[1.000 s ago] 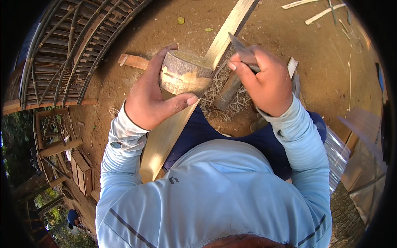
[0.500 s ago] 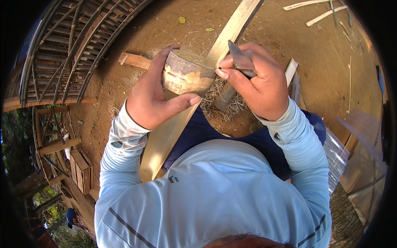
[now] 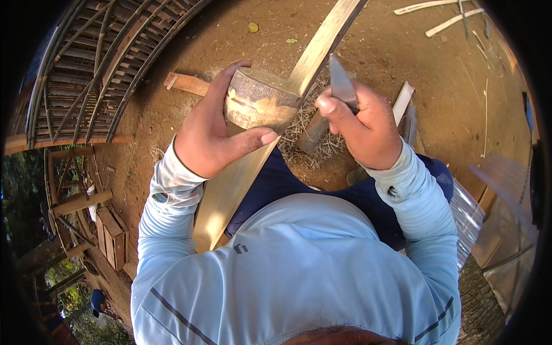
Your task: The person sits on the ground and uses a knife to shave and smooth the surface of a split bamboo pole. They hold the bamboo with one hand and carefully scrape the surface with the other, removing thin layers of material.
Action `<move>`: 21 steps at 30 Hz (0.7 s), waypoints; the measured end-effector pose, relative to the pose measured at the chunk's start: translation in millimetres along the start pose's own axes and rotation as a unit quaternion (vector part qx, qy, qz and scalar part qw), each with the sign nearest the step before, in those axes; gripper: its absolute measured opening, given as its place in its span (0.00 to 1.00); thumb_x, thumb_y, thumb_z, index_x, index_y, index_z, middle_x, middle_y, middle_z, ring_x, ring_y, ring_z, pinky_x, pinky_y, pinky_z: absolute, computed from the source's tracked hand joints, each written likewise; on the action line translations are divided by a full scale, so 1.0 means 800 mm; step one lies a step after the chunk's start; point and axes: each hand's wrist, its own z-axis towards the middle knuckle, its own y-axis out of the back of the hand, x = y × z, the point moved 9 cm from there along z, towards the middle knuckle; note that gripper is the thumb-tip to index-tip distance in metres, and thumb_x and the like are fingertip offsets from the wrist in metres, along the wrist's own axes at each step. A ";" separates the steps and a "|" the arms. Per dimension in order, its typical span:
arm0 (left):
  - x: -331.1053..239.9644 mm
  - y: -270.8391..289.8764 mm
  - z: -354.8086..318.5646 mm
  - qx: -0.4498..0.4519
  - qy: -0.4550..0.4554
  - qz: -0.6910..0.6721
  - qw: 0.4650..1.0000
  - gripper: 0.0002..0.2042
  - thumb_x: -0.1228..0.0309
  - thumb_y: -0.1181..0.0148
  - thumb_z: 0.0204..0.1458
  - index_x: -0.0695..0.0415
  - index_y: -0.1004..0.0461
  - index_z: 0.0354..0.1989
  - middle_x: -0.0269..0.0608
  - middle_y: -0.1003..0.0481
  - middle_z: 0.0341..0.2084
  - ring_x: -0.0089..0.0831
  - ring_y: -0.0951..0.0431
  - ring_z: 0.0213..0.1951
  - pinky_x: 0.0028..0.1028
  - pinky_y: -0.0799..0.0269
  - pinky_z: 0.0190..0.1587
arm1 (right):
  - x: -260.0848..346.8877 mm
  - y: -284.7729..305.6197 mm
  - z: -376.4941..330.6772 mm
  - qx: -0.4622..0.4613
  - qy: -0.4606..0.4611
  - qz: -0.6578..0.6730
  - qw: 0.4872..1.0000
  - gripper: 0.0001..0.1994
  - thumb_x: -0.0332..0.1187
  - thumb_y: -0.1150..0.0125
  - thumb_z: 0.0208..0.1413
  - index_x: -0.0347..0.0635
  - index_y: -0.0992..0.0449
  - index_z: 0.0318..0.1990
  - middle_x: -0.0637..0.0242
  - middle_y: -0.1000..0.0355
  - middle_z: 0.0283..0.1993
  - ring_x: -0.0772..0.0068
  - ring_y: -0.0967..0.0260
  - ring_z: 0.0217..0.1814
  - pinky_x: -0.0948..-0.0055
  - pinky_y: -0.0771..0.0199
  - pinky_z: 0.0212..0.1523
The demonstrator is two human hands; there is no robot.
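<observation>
A short round block of wood [image 3: 261, 103], bark on its side and partly shaved pale, is gripped by my left hand [image 3: 210, 129]. The thumb presses its near side and the fingers wrap its far left edge. My right hand [image 3: 368, 123] is closed round a knife [image 3: 342, 83], blade pointing up and away; its handle is hidden in the fist. The blade is apart from the block, to its right. Under the block runs a long pale wooden plank [image 3: 236, 187], slanting from beside my left forearm to the far ground.
Wood shavings [image 3: 313, 155] and a short log piece [image 3: 313, 133] lie on the dirt between my legs. A slatted bamboo structure [image 3: 86, 75] stands far left. Wood strips [image 3: 454, 23] lie far right. Clear plastic sheeting [image 3: 468, 215] is at the right, a small wooden box [image 3: 110, 238] at the left.
My right hand has drawn back to the right, away from the block, and its fingers have curled in round the knife. The blade has turned more upright. The left hand stays nearly still.
</observation>
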 end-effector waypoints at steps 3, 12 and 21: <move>-0.001 0.000 -0.001 -0.003 0.002 0.011 1.000 0.48 0.61 0.21 0.44 0.66 0.46 0.70 0.54 0.24 0.50 0.37 0.24 0.55 0.33 0.32 0.60 | -0.002 0.009 0.000 -0.029 -0.034 0.045 0.998 0.13 0.39 0.46 0.70 0.36 0.28 0.44 0.68 0.29 0.28 0.81 0.32 0.26 0.76 0.31 0.28; -0.020 -0.013 -0.007 -0.002 0.042 0.087 0.995 0.52 0.58 0.23 0.45 0.68 0.50 0.72 0.59 0.30 0.59 0.43 0.30 0.63 0.36 0.37 0.65 | 0.042 0.029 0.002 -0.047 0.066 -0.157 0.984 0.05 0.30 0.48 0.68 0.37 0.30 0.43 0.56 0.27 0.27 0.62 0.26 0.25 0.67 0.29 0.28; -0.047 -0.028 -0.015 -0.026 -0.043 0.203 0.978 0.52 0.62 0.24 0.44 0.71 0.53 0.72 0.64 0.37 0.65 0.52 0.33 0.66 0.38 0.38 0.67 | 0.049 0.040 0.002 -0.063 0.065 -0.288 0.953 0.07 0.32 0.46 0.67 0.38 0.28 0.44 0.49 0.30 0.25 0.42 0.29 0.27 0.54 0.32 0.27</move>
